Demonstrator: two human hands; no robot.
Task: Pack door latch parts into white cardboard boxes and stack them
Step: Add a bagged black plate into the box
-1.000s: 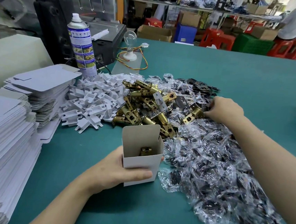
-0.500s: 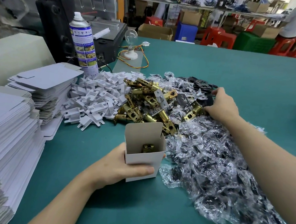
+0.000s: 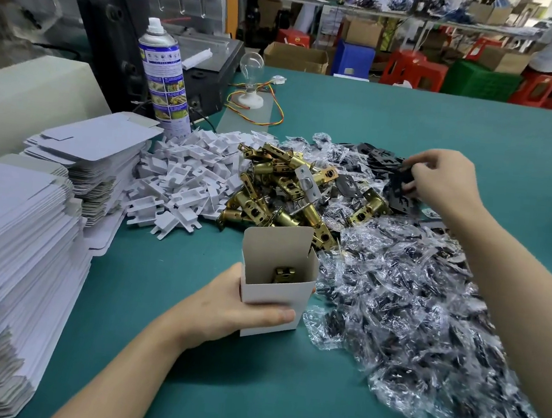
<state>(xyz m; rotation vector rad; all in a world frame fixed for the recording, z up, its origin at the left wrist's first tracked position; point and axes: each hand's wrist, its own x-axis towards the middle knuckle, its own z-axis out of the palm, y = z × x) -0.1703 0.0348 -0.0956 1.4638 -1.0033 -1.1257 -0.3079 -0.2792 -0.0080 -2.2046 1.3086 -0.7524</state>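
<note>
Brass latch pile (image 3: 279,192) crowds behind the white box (image 3: 276,298), clear parts bags (image 3: 410,306) heaped to its right. L hand (image 3: 224,308) clamps fingers round the upright, open-topped box on the table (image 3: 412,114), latch (image 3: 283,274) inside. R hand (image 3: 446,181) pinches a black plate (image 3: 399,183) in its fingertips.

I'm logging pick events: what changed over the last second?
The right hand reached farther out, off the bagged parts, and now pinches a black plate at the far pile. The left hand still grips the open white box with a brass latch inside.
</note>
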